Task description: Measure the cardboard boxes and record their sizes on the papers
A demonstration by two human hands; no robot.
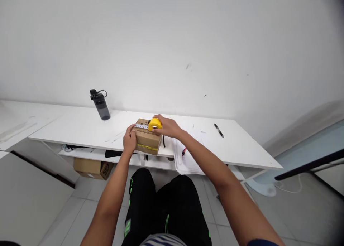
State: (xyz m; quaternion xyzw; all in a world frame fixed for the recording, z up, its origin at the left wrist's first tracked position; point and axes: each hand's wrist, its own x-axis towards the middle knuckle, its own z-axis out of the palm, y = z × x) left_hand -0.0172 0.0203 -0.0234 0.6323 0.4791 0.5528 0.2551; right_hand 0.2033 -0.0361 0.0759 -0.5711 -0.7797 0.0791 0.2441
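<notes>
A small cardboard box (pixel 146 140) sits at the front edge of the white desk, with a yellow strip along its front side. Across its top lies the pulled-out white blade (pixel 142 126) of a tape measure, numbers facing up. My right hand (pixel 168 127) is closed around the yellow tape measure (pixel 155 124) at the box's right end. At the left side of the box, my left hand (pixel 129 140) is closed on its edge, fingertips touching the blade's end. Part of the box top is hidden by the tape measure and my right hand.
A dark water bottle (pixel 101 105) stands at the back left of the desk (pixel 72 126). White papers (pixel 185 162) with a red-tipped pen (pixel 184 151) lie under my right forearm. A black marker (pixel 218 130) rests further right. Another cardboard box (pixel 87 167) is below the desk.
</notes>
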